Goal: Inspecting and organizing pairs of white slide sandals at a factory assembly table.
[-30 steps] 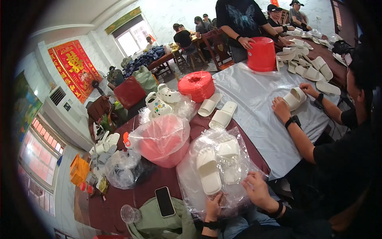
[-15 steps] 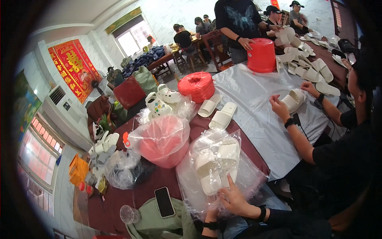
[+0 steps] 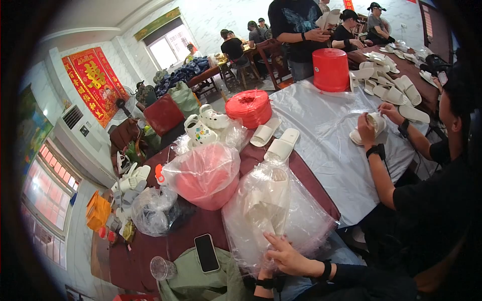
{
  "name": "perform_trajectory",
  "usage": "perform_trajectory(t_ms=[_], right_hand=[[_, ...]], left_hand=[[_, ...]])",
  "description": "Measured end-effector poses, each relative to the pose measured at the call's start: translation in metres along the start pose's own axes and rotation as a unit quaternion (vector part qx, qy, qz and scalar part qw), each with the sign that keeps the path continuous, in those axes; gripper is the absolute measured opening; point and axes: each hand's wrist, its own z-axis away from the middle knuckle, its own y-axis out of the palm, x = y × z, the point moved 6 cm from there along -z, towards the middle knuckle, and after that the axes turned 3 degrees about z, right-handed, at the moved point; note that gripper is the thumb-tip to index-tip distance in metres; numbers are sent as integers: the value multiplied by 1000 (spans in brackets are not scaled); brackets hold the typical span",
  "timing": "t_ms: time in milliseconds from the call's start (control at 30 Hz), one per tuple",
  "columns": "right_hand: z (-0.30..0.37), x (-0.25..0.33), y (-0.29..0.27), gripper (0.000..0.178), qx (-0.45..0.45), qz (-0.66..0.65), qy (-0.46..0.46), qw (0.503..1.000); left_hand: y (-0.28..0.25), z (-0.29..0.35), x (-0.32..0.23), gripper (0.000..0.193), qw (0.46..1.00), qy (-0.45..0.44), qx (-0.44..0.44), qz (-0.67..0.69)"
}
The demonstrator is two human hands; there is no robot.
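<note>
A pair of cream slippers (image 3: pixel 275 193) lies inside a clear plastic bag (image 3: pixel 311 213) at the table's front, one slipper partly over the other. At their heel end, my right hand (image 3: pixel 286 255) rests on the plastic with its fingers stretched out and apart. Below it, my left hand (image 3: pixel 265 272) is at the bag's near edge. Its fingers are hidden behind the right hand and the film. More clear bags lie flat under the bagged pair.
A bag-covered red bucket (image 3: pixel 203 175), white clogs (image 3: pixel 213 119) and loose slippers (image 3: pixel 282 144) stand beyond. A phone (image 3: pixel 207 253) and clear cup (image 3: pixel 163 269) lie left on green cloth. At right, a co-worker's hands (image 3: pixel 367 129) hold a slipper beside a red bucket (image 3: pixel 331 70).
The slippers in the bag have come together from side by side to overlapping. My right hand has shifted slightly left and down. The co-worker's left hand has moved onto their slipper.
</note>
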Motion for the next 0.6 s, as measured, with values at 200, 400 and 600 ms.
perform_trajectory(t_ms=[200,400,600], right_hand=[[-4,-39,5,13,55,-115,-46,991],[3,-69,-5,9,109,-182,60,976],[6,-66,-4,10,34,-65,-48,996]], left_hand=[[-16,-10,8,28,1000,-5,10,-21],[47,8,-57,30,997,-27,46,63],[-12,0,-16,45,985,77,-10,-154]])
